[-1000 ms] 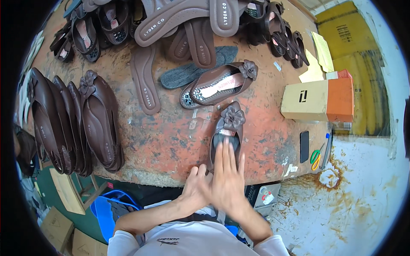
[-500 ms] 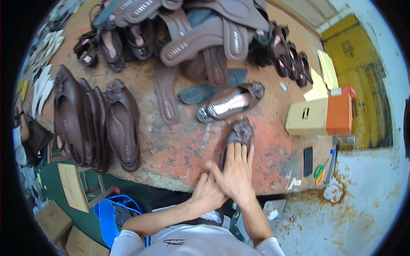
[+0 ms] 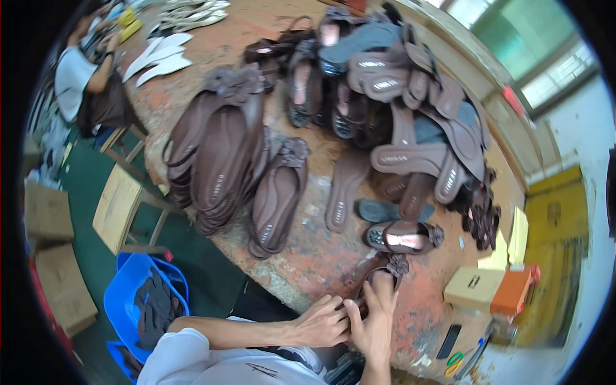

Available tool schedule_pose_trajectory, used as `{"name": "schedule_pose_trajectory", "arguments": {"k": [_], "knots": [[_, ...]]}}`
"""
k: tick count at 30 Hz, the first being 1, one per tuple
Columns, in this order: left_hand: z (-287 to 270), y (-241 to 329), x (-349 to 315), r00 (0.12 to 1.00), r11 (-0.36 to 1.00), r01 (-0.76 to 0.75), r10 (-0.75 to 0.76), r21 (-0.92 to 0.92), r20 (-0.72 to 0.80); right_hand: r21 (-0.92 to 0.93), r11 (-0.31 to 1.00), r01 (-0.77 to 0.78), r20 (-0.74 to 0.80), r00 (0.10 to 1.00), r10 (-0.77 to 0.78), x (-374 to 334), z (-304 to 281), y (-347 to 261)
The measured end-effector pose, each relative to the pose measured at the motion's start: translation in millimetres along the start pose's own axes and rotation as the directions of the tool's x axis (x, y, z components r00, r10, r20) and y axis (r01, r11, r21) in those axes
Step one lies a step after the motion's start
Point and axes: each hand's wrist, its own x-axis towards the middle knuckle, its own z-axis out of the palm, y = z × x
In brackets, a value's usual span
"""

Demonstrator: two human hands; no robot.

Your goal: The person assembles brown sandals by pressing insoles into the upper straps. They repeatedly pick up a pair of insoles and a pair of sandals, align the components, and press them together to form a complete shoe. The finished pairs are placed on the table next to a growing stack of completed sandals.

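Note:
A brown flat shoe with a flower on its toe [image 3: 396, 264] lies at the table's near edge, toe pointing away from me. My right hand [image 3: 373, 314] reaches into it, fingers inside the opening and thumb toward the heel. At the heel end, my left hand [image 3: 324, 322] grips the shoe with curled fingers; the heel itself is mostly hidden by both hands. Just beyond lies another brown shoe [image 3: 417, 244] with a pale pink label inside and a dark, shiny end. Near it are a loose brown insole [image 3: 346, 192] and a dark grey sole-shaped piece [image 3: 378, 210].
Stacked brown shoes [image 3: 221, 160] stand at left, with another shoe [image 3: 277, 202] beside them. A heap of insoles [image 3: 410, 157] and shoes fills the back. At right are a box [image 3: 471, 287], black phone [image 3: 449, 341] and scissors [image 3: 454, 363]. A blue bin [image 3: 122, 301], stool [image 3: 117, 208] and seated person [image 3: 80, 80] are left.
The view has swung left, so the table contents appear farther right and the seated person shows more. Both hands stay at the same shoe, the right one's fingers still inside it.

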Motion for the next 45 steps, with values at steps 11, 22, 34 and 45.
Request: {"name": "schedule_pose_trajectory", "arguments": {"k": [11, 22, 34, 45], "knots": [[-170.5, -43.0, 45.1, 0.884, 0.847, 0.285, -0.051, 0.448, -0.465, 0.521, 0.827, 0.21, -0.364, 0.931, -0.007, 186.4, -13.1, -118.8], [-179.8, -37.1, 25.6, 0.911, 0.694, 0.404, -0.364, 0.595, -0.194, 0.345, 0.898, 0.273, -0.436, 0.894, -0.104, 272.9, -61.4, -103.0], [-173.6, -48.1, 162.3, 0.931, 0.871, 0.234, -0.074, 0.432, -0.357, 0.491, 0.497, 0.715, -0.848, 0.522, 0.086, 397.2, -125.5, -183.8], [-33.7, -59.9, 187.9, 0.977, 0.896, 0.065, -0.147, 0.44, 0.155, 0.688, -0.022, 0.725, -0.666, 0.644, 0.376, 90.9, -212.3, 28.5]]}}
